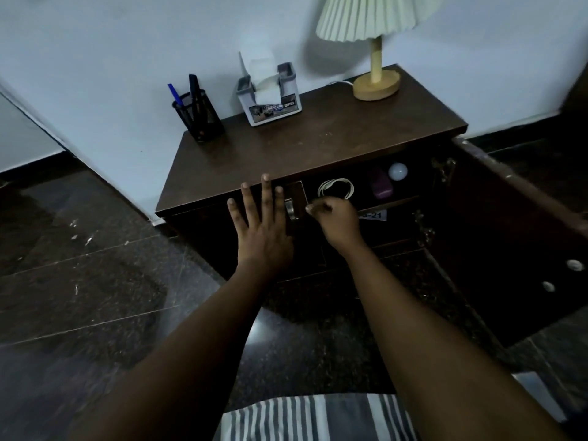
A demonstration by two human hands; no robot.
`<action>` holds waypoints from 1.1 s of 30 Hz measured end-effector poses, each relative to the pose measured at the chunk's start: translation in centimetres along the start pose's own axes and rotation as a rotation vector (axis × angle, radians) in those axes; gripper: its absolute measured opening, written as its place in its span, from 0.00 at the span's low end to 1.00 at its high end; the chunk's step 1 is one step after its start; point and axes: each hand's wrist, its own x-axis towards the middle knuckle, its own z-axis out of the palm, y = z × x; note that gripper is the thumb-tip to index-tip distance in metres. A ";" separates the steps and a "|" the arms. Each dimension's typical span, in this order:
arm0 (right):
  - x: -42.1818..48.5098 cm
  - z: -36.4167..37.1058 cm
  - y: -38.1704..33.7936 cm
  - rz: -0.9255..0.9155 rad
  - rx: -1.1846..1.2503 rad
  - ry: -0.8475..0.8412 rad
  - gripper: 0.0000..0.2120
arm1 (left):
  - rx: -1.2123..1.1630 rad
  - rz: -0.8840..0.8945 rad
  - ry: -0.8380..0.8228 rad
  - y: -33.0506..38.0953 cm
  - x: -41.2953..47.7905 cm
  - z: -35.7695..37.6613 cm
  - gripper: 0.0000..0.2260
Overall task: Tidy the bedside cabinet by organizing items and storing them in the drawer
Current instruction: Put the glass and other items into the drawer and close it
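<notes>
A grey-and-white striped fabric (318,418) is seen at the bottom edge, with two bare forearms stretched above it over a dark polished stone floor (79,265). A dark brown wooden bedside cabinet (318,138) is set against a pale blue wall (111,58). On its top are ranged a black mesh pen holder (199,117) with blue and black pens, a grey tissue box (270,100) and a cream pleated-shade lamp on a wooden base (377,81). The cabinet's right door (509,249) is swung wide. Inside the opened compartment, a coiled white cable (335,187), a purple object (381,186) and a round white bulb (397,171) are stored. The left hand (261,230) is laid flat on the closed front panel, fingers (265,192) spread wide beside a metal handle (290,209). The right hand (337,222) is held at the compartment's edge just below the cable, fingers (313,209) curled; whether anything is held cannot be told.
</notes>
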 end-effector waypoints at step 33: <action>-5.3 -15.9 -10.3 -0.029 -0.948 0.055 0.06 | -0.877 0.268 -0.199 11.3 -0.7 -11.2 0.09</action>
